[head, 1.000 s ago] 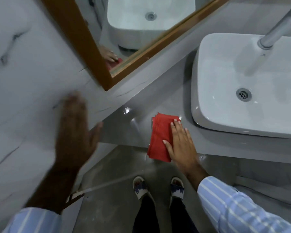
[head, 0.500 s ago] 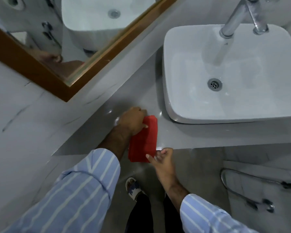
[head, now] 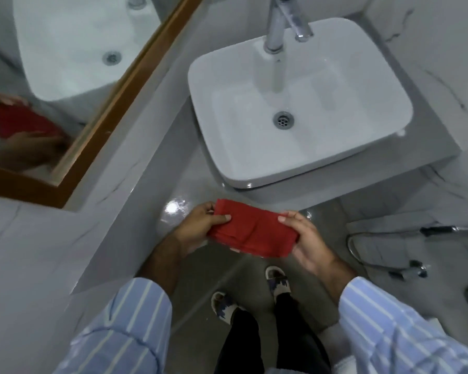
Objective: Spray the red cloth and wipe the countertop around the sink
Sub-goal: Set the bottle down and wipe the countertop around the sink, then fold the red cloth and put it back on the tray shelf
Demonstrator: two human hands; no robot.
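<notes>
A folded red cloth [head: 250,233] is held in the air just in front of the grey countertop [head: 157,168]. My left hand [head: 200,225] pinches its left end, thumb on top. My right hand [head: 305,238] grips its right end, palm turned up. The white basin [head: 303,147] sits on the countertop beyond the cloth, with a chrome tap [head: 276,25] at its far side. No spray bottle is in view.
A wood-framed mirror [head: 114,85] leans along the wall at left and reflects the hands and cloth. A chrome hose and hand sprayer [head: 405,238] hang on the right wall. My sandalled feet [head: 251,290] stand on the grey floor below.
The cloth has come off the countertop and now hangs between both hands. My left hand came from the wall to the cloth; my right hand moved to its right end.
</notes>
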